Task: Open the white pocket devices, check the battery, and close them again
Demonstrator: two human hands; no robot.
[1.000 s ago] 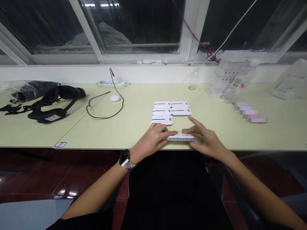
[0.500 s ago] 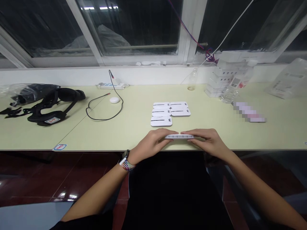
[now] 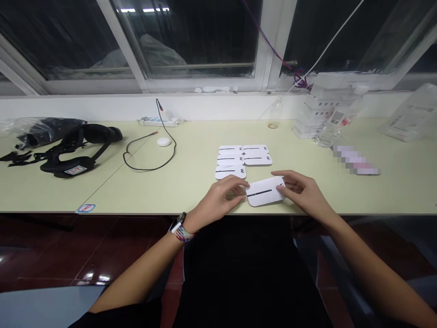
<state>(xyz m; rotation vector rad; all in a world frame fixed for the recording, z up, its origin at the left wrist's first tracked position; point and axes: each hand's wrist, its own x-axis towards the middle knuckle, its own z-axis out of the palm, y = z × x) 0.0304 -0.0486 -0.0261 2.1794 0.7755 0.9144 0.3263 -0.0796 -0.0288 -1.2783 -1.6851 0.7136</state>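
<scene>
A white card (image 3: pixel 262 193) with rounded corners, a black line along it and a small mark at its right end is tilted up just above the table's front part. My right hand (image 3: pixel 303 191) pinches its right end, thumb on the front face and fingers behind. At the card's left edge is my left hand (image 3: pixel 223 193), its thumb and index finger apart; the fingertips are close to the edge or just touching it. Behind, several similar white cards (image 3: pixel 230 159) lie flat in two columns, each with a black line and a W-like mark.
A black cable (image 3: pixel 150 170) loops around a white oval object (image 3: pixel 164 142) at left, near a power strip (image 3: pixel 159 121). Black strapped gear (image 3: pixel 82 150) lies at far left. White boxes (image 3: pixel 307 120), a clear bottle (image 3: pixel 329 132) and a blurred-out item (image 3: pixel 357 160) are at right.
The card has turned from edge-on to showing its lined face, and shifted slightly right. My left fingers have come off their grip on it; my right hand still holds it.
</scene>
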